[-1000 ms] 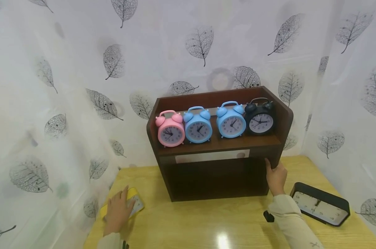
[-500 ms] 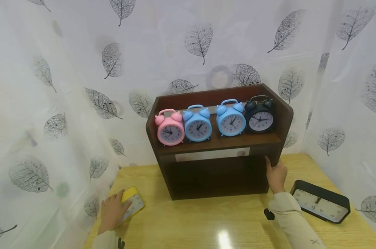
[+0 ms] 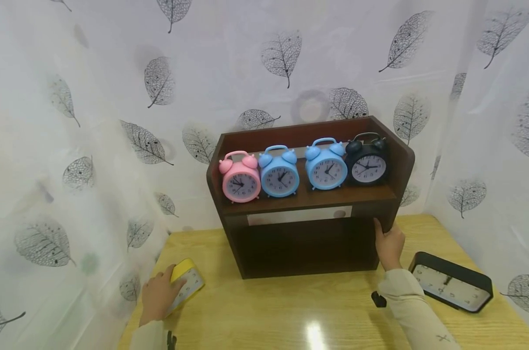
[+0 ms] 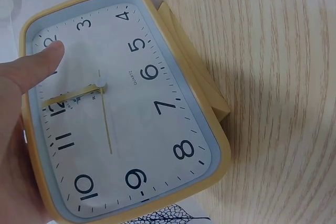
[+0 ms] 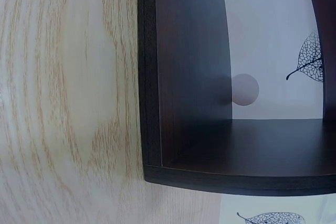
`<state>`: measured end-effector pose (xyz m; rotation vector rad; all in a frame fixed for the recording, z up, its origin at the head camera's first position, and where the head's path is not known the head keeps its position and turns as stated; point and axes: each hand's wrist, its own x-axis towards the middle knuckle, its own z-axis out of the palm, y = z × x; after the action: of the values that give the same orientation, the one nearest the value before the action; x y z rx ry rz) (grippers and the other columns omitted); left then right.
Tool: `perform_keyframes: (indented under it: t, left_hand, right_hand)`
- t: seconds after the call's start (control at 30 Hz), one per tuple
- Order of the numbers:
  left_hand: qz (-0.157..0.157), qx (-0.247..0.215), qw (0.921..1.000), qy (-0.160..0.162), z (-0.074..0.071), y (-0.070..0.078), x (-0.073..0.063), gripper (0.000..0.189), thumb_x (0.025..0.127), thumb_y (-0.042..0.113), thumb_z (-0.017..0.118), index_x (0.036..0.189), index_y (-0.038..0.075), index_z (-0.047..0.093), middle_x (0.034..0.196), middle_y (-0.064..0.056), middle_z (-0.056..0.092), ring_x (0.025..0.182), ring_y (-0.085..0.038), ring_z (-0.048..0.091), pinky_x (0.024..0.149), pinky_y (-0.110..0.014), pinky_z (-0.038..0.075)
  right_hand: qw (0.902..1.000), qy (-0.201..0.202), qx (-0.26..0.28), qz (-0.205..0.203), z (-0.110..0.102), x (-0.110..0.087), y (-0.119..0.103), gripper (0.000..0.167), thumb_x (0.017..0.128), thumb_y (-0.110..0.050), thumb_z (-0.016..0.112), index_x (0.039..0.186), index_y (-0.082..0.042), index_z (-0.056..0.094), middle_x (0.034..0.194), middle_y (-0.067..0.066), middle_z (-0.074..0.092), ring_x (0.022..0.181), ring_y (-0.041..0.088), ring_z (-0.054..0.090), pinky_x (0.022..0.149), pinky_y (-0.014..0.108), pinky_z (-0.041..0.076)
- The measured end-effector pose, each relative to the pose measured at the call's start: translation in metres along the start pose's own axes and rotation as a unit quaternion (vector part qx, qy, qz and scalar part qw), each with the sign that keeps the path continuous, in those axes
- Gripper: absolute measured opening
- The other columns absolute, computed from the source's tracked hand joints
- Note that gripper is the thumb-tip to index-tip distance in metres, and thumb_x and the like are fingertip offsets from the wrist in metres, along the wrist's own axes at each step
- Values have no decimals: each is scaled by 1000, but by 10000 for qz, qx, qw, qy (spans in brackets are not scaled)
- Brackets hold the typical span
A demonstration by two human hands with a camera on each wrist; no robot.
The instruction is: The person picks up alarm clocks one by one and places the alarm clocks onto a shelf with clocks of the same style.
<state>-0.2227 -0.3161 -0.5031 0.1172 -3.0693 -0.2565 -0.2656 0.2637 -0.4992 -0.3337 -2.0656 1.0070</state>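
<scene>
A yellow rectangular clock (image 3: 190, 283) with a white face is at the left of the table, tilted in the head view. My left hand (image 3: 160, 294) grips it by one long edge. In the left wrist view, its thumb (image 4: 44, 64) lies over the face (image 4: 121, 98) while the other fingers are hidden behind. My right hand (image 3: 389, 244) holds the right side panel of a dark brown two-tier shelf (image 3: 308, 204), thumb on the inner side. The right wrist view shows the shelf's lower compartment (image 5: 252, 150), but not that hand.
On the upper tier stand a pink alarm clock (image 3: 241, 185), two blue ones (image 3: 279, 180) and a black one (image 3: 366, 167). A black rectangular clock (image 3: 450, 284) lies face up on the wooden table (image 3: 264, 316), right of my right forearm. Leaf-patterned sheeting (image 3: 229, 63) surrounds the table.
Over the first half second my left hand shifted slightly left and down, and more of the yellow clock's face came into view. My right hand stays on the shelf.
</scene>
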Motion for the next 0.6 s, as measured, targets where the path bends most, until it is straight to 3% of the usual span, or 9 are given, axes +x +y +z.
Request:
perform_keyframes:
  t: [0.27, 0.6]
  left_hand:
    - [-45, 25, 10000, 53, -1, 2, 0, 62, 86, 44, 60, 131, 4, 48, 100, -26, 63, 80, -43, 60, 70, -58, 46]
    - [154, -71, 9996, -227, -7, -7, -7, 76, 84, 40, 64, 140, -2, 35, 108, -36, 57, 80, -44, 60, 72, -55, 49]
  right_hand:
    - [10000, -42, -62, 51, 0, 0, 0, 30, 92, -21, 59, 81, 7, 55, 76, 33, 60, 68, 48, 57, 61, 54, 39]
    - [10000, 15, -77, -56, 0, 0, -1, 27, 90, -17, 61, 78, 6, 53, 71, 32, 59, 62, 46, 56, 56, 50, 38]
